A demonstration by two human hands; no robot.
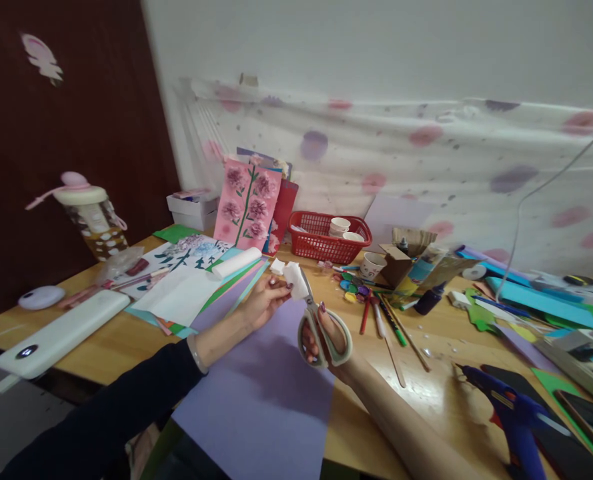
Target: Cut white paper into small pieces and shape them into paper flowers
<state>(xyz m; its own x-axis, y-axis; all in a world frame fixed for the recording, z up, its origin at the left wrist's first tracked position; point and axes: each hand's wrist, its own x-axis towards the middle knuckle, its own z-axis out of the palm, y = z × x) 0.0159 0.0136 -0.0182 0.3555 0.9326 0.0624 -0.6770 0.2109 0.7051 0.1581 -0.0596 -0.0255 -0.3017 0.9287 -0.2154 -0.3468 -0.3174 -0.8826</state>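
My left hand (265, 303) pinches a small white piece of paper or tissue (296, 283) above the table. In my right hand (330, 337) is a pair of scissors (347, 341) with pale grey handles, my fingers through the loops. The scissor blades meet the right edge of the white piece; how far they are apart is hard to see. Another small white piece (277, 267) lies just behind. Below both hands a large purple sheet (256, 407) spreads over the table's front edge.
Left are stacked papers (181, 297), a white roll (237, 263), a power bank (63, 333) and a bottle (93, 220). Behind stand a pink flower picture (249, 200) and a red basket (326, 247). To the right lie pens (393, 320) and a blue glue gun (511, 407).
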